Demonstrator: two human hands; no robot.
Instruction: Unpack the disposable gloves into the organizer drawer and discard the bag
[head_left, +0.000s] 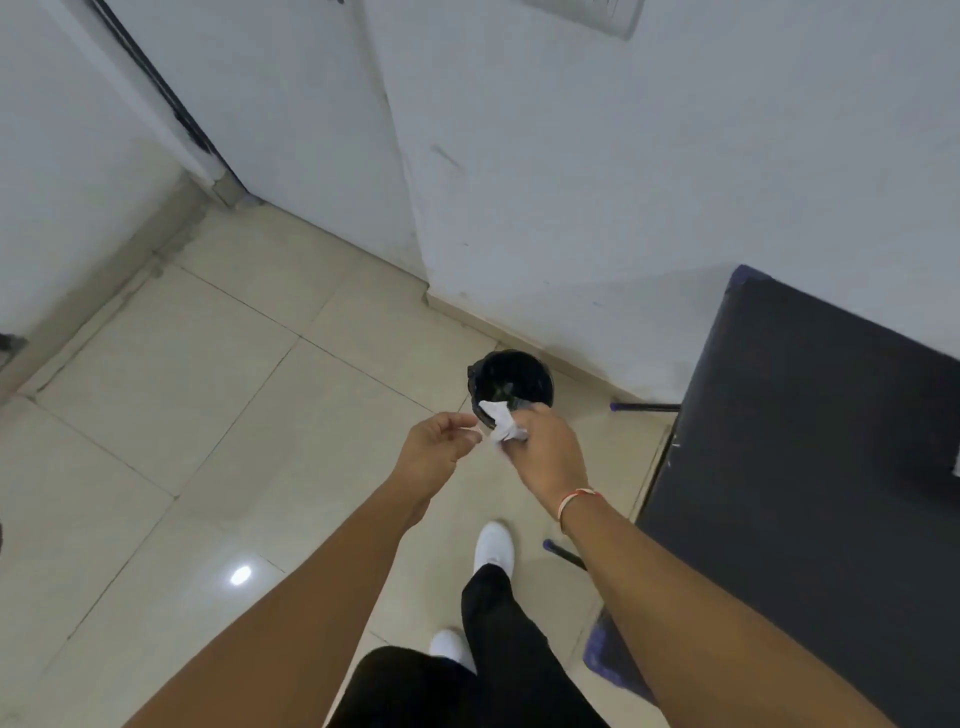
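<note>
While held, bag (500, 422) tip binward (511, 376).

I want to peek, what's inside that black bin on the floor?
The black bin looks dark inside, maybe lined, with faint scraps. The right hand and its crumpled white bag cover the near rim.

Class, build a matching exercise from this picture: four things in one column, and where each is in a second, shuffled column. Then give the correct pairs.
1. crumpled bag
2. bin
3. thread bracelet
4. dark table

A. on the floor by the wall
B. on the right wrist
C. held in the right hand
D. at the picture's right edge

Pairs: 1-C, 2-A, 3-B, 4-D
</note>
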